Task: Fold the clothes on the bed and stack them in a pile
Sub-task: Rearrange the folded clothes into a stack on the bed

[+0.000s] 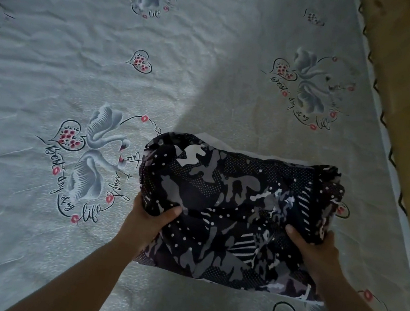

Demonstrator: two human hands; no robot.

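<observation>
Both arms reach forward: the left hand [150,216] pinches the folded camouflage-print garment [233,211] at its left edge, thumb on top; the right hand [313,245] grips its right edge likewise. It sits on the swan-print bedsheet [79,73], near the bed's right side; open sheet lies leftward.

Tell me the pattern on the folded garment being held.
Head view: the folded dark garment is black with grey and white camouflage blotches, white dots and stripes.
</observation>
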